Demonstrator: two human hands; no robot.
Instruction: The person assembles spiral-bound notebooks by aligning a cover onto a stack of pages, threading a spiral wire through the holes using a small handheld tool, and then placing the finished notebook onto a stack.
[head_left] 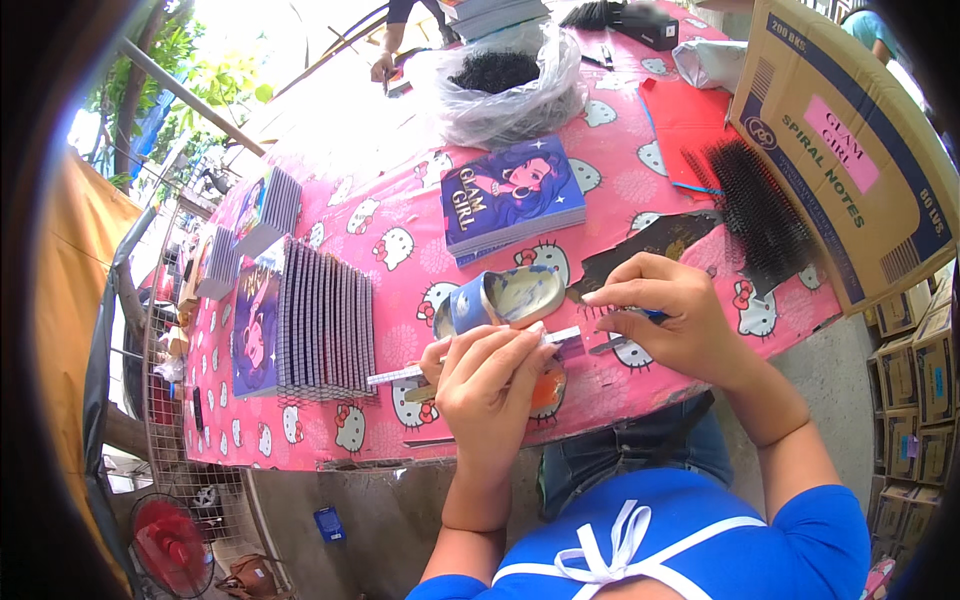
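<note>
A row of notebooks point(325, 325) is stood on edge near the left edge of the table point(640, 190), with smaller stacks point(268, 205) beyond it. A strip point(470, 358) is held along the near edge: its left part is gripped by the closed left hand point(487, 385), and something orange point(547, 390) is seen just under that hand. A tape roll point(505, 297) is lying just behind the hands. A blue notebook stack point(512, 195) is placed at mid-table, with a plastic bag point(510, 85) of dark coils behind it. The strip's right end is pinched by the right hand point(665, 315), fingers closed. Black combs point(755, 205) are laid by a tilted carton point(850, 140) at the right edge.
</note>
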